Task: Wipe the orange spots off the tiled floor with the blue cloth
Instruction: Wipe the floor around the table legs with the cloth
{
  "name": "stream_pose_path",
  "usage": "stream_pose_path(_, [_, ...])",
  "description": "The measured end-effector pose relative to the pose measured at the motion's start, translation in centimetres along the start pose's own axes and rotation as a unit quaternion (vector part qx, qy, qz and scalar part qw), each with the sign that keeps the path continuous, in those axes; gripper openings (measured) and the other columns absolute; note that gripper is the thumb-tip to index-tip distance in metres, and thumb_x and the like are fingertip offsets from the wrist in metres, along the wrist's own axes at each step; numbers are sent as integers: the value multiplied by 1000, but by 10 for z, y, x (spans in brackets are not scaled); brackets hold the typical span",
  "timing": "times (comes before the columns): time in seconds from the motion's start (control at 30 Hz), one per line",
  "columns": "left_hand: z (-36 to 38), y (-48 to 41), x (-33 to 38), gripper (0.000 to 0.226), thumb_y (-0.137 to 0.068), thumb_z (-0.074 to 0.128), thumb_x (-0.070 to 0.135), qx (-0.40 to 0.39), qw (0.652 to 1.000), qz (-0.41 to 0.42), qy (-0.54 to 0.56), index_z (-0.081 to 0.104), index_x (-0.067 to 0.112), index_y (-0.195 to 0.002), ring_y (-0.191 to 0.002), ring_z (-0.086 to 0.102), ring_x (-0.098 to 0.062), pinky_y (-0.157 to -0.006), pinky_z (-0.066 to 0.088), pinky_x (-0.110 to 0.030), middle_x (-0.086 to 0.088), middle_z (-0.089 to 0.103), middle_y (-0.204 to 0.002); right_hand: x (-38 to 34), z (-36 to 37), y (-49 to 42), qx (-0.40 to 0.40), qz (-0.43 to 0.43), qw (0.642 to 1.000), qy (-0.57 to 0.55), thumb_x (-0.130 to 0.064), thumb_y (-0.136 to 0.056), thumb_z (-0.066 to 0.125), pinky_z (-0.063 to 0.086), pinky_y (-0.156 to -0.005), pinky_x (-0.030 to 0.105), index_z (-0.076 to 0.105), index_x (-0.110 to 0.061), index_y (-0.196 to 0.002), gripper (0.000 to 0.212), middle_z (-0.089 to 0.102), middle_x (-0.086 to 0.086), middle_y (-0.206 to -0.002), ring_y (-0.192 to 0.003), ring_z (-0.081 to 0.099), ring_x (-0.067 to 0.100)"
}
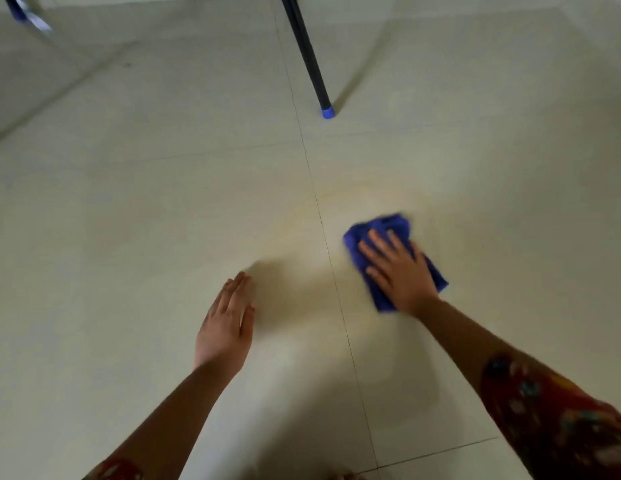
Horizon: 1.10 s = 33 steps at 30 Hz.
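Blue cloth (pixel 388 225) lies bunched on the tiled floor (pixel 163 202), just right of the grout line (pixel 322 220), pressed under my right hand (pixel 401 271) with fingers spread flat. My left hand (pixel 226 323), near left, is straight-fingered and holds nothing.

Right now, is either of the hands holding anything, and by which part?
Nothing is gripped. The right hand presses flat, fingers straight, on the middle of the blue cloth; the left hand is open and empty.
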<state>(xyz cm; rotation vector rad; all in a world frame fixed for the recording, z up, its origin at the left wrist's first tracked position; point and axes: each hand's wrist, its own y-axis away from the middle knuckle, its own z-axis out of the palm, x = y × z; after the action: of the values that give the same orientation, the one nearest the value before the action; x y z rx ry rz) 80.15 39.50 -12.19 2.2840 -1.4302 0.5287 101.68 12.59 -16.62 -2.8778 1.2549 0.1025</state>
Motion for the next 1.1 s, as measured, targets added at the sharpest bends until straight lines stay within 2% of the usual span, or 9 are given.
stream_pose_path(0.07, [-1, 8, -3, 51, -98, 29, 36, 10, 1000, -12, 11, 27, 30, -149, -144, 19, -6, -113, 25, -29, 14, 25, -155, -4, -7, -42, 0, 121, 992, -30, -50, -96, 25, 31, -106, 59, 34, -34, -147, 55, 32, -1, -156, -142, 32, 28])
stream_pose_path(0.17, [-4, 17, -16, 50, -99, 37, 26, 22, 999, -45, 16, 29, 25, -149, -144, 20, -9, -114, 25, -31, 9, 27, -155, -62, -17, -99, 1, 118, 992, -48, -51, -99, 29, 14, -114, 56, 29, -36, -149, 53, 19, -4, -161, -148, 17, 26])
stream_pose_path(0.4, [-22, 6, -49, 55, -95, 31, 34, 50, 992, -114, 16, 33, 16, -147, -143, 25, -19, -115, 23, -34, -2, 33, -154, -181, 4, -35, -27, -312, 948, -51, -51, -98, 33, 13, -117, 49, 37, -42, -144, 48, 27, -11, -157, -148, 19, 21])
stream_pose_path(0.47, [-24, 3, -55, 57, -94, 29, 37, 45, 993, -112, 10, 33, 17, -147, -144, 24, -17, -116, 21, -31, 1, 31, -154, -143, 6, -30, -4, -320, 946, -41, -51, -98, 33, 13, -116, 48, 33, -45, -145, 47, 26, -15, -157, -147, 20, 18])
stream_pose_path(0.57, [-21, 5, -57, 50, -99, 34, 30, 27, 995, -98, -4, 33, 18, -147, -145, 19, -14, -116, 18, -28, 5, 25, -156, -78, 4, -73, 37, -76, 996, -15, -50, -97, 28, 28, -108, 58, 34, -39, -146, 50, 34, -7, -155, -143, 32, 26])
stream_pose_path(0.67, [-25, 3, -57, 47, -99, 38, 23, 31, 994, -104, 7, 37, 20, -146, -144, 20, -11, -114, 22, -28, 8, 27, -155, -58, -10, -129, 2, 218, 973, -72, -52, -99, 21, 7, -116, 59, 20, -42, -150, 52, 12, -11, -162, -149, 8, 23])
stream_pose_path(0.73, [-28, 2, -59, 45, -99, 38, 22, 30, 994, -102, 8, 39, 22, -144, -143, 23, -11, -113, 26, -30, 9, 29, -155, -77, -15, -162, -35, 286, 954, -80, -52, -100, 18, -2, -115, 60, 9, -41, -152, 54, -1, -11, -163, -149, -5, 25])
stream_pose_path(0.97, [-31, 0, -59, 47, -97, 44, 26, 22, 995, -101, -10, 40, 19, -143, -141, 28, -18, -111, 31, -36, 4, 32, -153, -238, -4, -145, -73, -104, 989, -73, -52, -99, 23, 8, -116, 55, 22, -43, -150, 52, 11, -11, -162, -150, 6, 23])
stream_pose_path(1.1, [-25, -4, -50, 49, -95, 48, 28, 35, 991, -120, -44, 41, 19, -142, -137, 34, -27, -109, 34, -42, -6, 38, -149, -231, 1, -118, -65, -191, 976, -76, -56, -96, 19, 7, -117, 49, 29, -46, -146, 52, 21, -16, -159, -148, 14, 16])
